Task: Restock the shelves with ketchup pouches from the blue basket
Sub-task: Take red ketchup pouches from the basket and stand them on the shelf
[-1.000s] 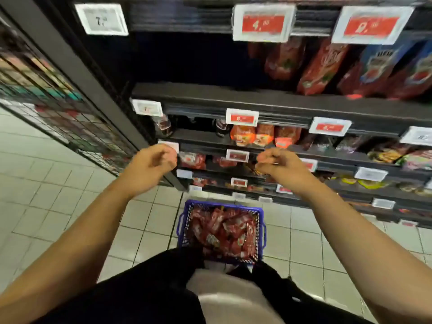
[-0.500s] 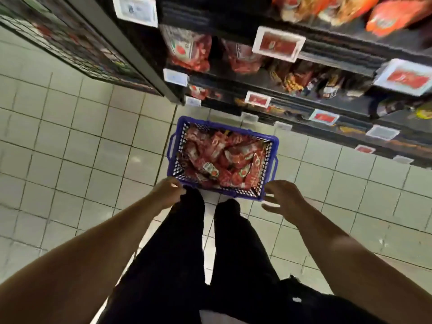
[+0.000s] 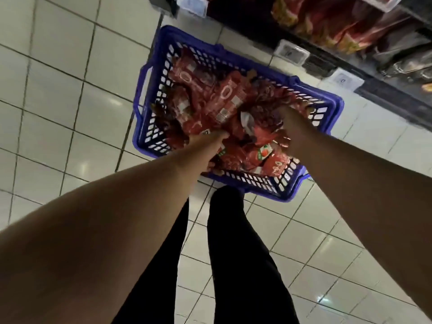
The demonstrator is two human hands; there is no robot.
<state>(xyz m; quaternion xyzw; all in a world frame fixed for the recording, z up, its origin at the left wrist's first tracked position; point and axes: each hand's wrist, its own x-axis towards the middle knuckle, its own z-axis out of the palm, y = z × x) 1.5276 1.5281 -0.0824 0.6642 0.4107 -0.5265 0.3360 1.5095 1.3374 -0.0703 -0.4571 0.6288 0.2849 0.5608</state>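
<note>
Ketchup pouches [image 3: 224, 99]: red, many, heaped loose and overlapping inside the blue basket [image 3: 332, 106], filling it close to the rim; some show white label patches, one near the basket's near wall shows a small tomato picture. Blue basket: plastic, slotted walls, a handle loop on its left end, standing on the pale tiled floor [image 3: 70, 90]. Shelves [image 3: 374, 43]: dark, beyond the basket and to its right, the lowest levels holding red and dark packets, with white price tags [image 3: 292, 53] along the edges just past the basket's far rim. Left hand [image 3: 205, 148]: inside the basket at its near left part, fingers down among the pouches and touching them; whether they are closed on one cannot be told. Right hand [image 3: 289, 127]: inside the basket at its right part, lying on the pouches, fingertips hidden under crumpled packaging; grip cannot be told. Hands sit apart, with pouches between them. Legs [image 3: 233, 253]: in black trousers, standing on the floor just on the near side of the basket.
</note>
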